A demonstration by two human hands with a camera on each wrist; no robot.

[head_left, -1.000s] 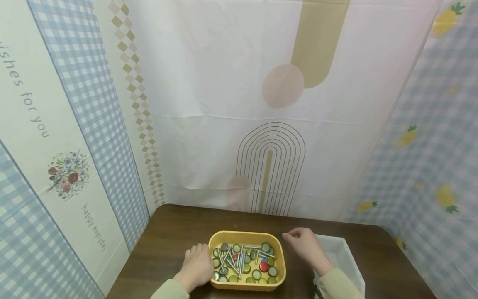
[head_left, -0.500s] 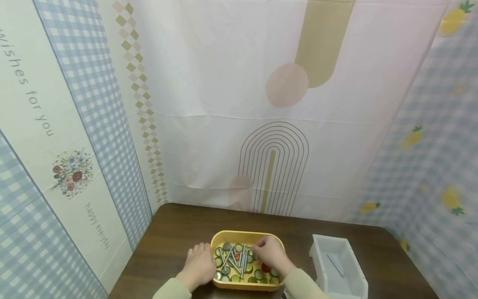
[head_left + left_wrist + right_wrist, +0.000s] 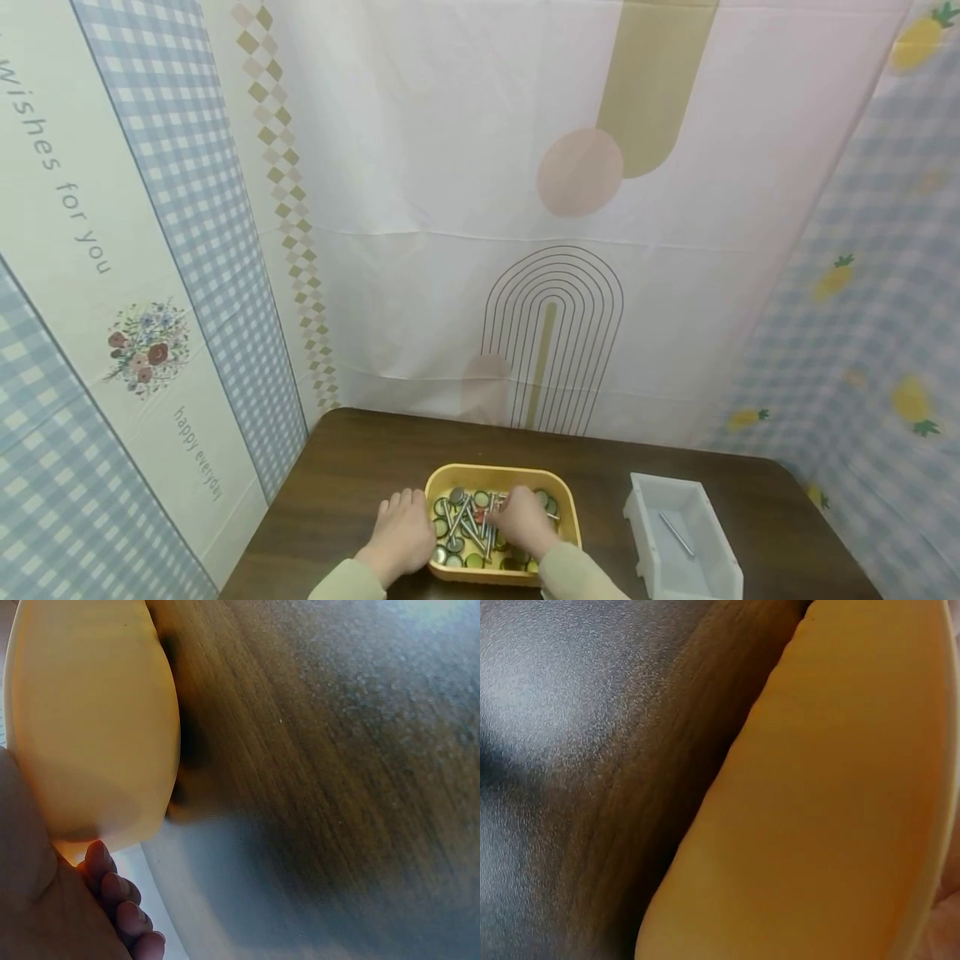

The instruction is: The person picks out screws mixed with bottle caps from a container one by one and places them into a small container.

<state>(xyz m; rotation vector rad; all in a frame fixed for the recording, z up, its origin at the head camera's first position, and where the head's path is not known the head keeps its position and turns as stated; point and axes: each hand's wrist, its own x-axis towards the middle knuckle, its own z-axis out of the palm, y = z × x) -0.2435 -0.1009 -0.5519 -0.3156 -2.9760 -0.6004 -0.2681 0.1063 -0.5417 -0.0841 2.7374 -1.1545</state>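
A yellow plastic basin (image 3: pixel 566 492) stands on the table, holding several silver nails (image 3: pixel 468 527) mixed with bottle caps (image 3: pixel 474 561). My left hand (image 3: pixel 399 533) rests against its left side; the left wrist view has the fingers (image 3: pixel 120 889) beside the yellow wall. Over the basin's middle, my right hand (image 3: pixel 522 523) reaches down with bent fingers among the nails. Its fingertips are partly hidden, so whether they pinch a nail is unclear. In the right wrist view the basin's wall (image 3: pixel 810 787) covers nearly all of that hand.
To the right of the basin stands a white open bin (image 3: pixel 637 521) with a single silver nail (image 3: pixel 677 533) lying inside. Both containers are on a dark wooden table (image 3: pixel 375 450). Patterned cloth (image 3: pixel 420 292) hangs behind the table and along both sides.
My right hand has come from beside the white bin leftward into the basin, then shifted further left among the nails. The left hand stays at the basin's side.
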